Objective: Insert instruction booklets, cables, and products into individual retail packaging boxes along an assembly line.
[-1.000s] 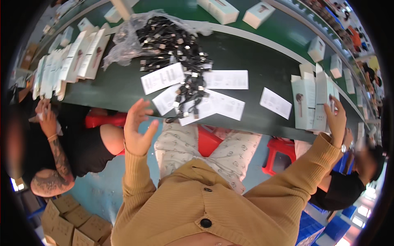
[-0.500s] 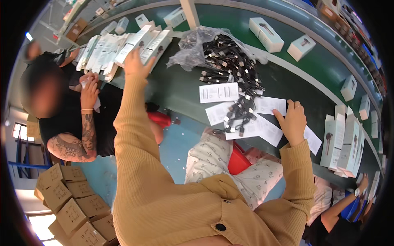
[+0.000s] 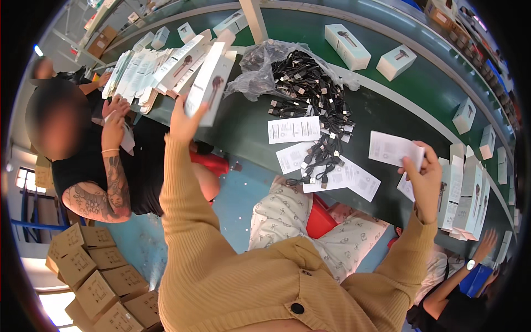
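My left hand [image 3: 186, 119] grips a tall white box [image 3: 209, 91] with a dark device pictured on its side. The box is tilted above the table's left part, beside a row of flat white cartons [image 3: 138, 69]. Between the thumb and fingers of my right hand [image 3: 425, 180] is a folded printed leaflet [image 3: 394, 148], lifted off the table. A heap of black USB cables [image 3: 310, 83] spills from a clear plastic bag [image 3: 251, 72] in the middle. Several loose leaflets [image 3: 294, 129] lie around the cables' near end, some partly under them.
White boxes [image 3: 347, 47] sit on a green conveyor belt beyond the table. More upright boxes [image 3: 470, 199] stand at the right. A co-worker [image 3: 113, 188] sits at the left, another person's arm [image 3: 462, 276] is at lower right. Brown cartons [image 3: 102, 276] are stacked lower left.
My left hand has taken a white box from the row and drawn it nearer and right. My right hand has picked up a leaflet from beside the cables and moved right with it.
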Motion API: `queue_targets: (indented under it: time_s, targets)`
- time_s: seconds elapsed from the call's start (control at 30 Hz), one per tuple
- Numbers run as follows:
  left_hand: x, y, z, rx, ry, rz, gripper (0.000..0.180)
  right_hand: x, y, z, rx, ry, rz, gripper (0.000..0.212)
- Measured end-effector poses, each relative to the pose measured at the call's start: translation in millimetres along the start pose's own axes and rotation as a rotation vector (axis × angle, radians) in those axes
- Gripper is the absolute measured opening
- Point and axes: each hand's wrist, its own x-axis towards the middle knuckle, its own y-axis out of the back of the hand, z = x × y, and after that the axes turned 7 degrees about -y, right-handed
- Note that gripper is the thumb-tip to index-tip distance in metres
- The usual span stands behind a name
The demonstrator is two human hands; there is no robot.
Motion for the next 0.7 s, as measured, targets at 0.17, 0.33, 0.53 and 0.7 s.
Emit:
queue_targets:
  time_s: [0.17,0.33,0.53,0.7]
  targets:
    - [-97.4,-4.2,77.2,-0.854,0.018,-0.258,0.078,-34.7,0.4,-42.5,0.083,0.15,0.012,0.019]
    - [-149.6,-31.0,115.9,-0.984,0.095,-0.488,0.081,-47.5,-21.3,-74.2,0.123,0.338,-0.094,0.01]
    - [-165.8,-46.8,134.3,-0.873,-0.004,-0.646,0.08,-50.3,-21.9,-73.5,-0.17,0.438,-0.252,0.016]
    - [-178.0,-57.4,140.9,-0.828,-0.125,-0.864,0.08,-55.3,-21.4,-59.9,-0.38,0.241,-0.487,0.02]
